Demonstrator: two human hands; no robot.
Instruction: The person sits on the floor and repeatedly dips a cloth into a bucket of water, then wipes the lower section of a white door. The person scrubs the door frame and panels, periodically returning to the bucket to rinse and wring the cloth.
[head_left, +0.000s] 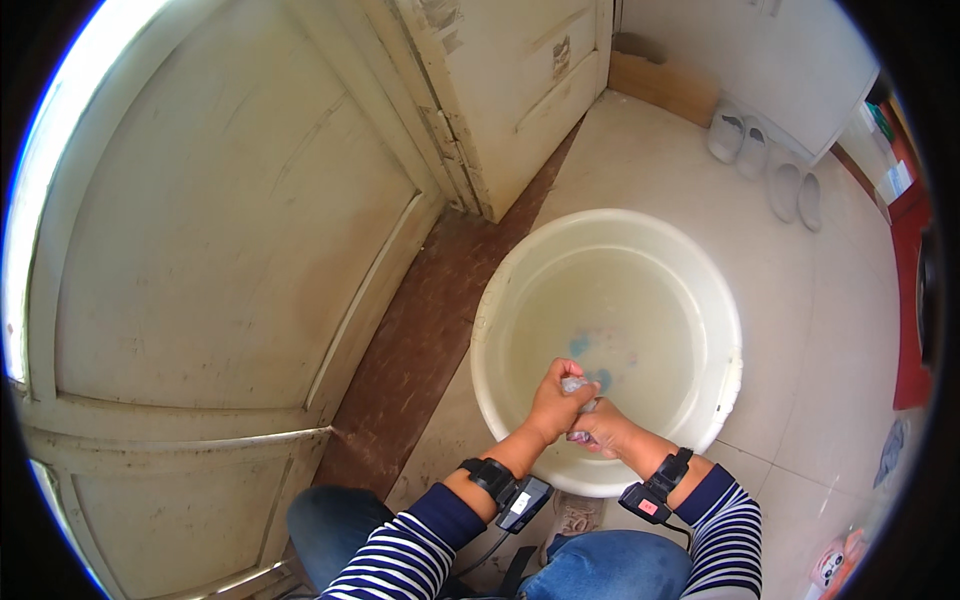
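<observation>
A large round white plastic basin (491, 375) stands on the tiled floor before me, with cloudy water inside. Over its near part, my left hand (559, 401) and my right hand (606, 429) are closed together around a bunched wet pale cloth (577, 385). Part of the cloth, with some purple or pink in it, shows beneath my fingers. Blue and pink blurry patches (589, 345) are visible in the water beyond my hands; whether they are a print or something submerged, I cannot tell. Each wrist wears a black strap with a small box.
A worn cream wooden door (225, 225) stands at the left, and another door panel (525, 75) at the top. Pale shoes (726, 135) and slippers (784, 192) sit by a white cabinet (757, 60). A red piece of furniture (909, 300) is at the right. My knees flank the basin's near side.
</observation>
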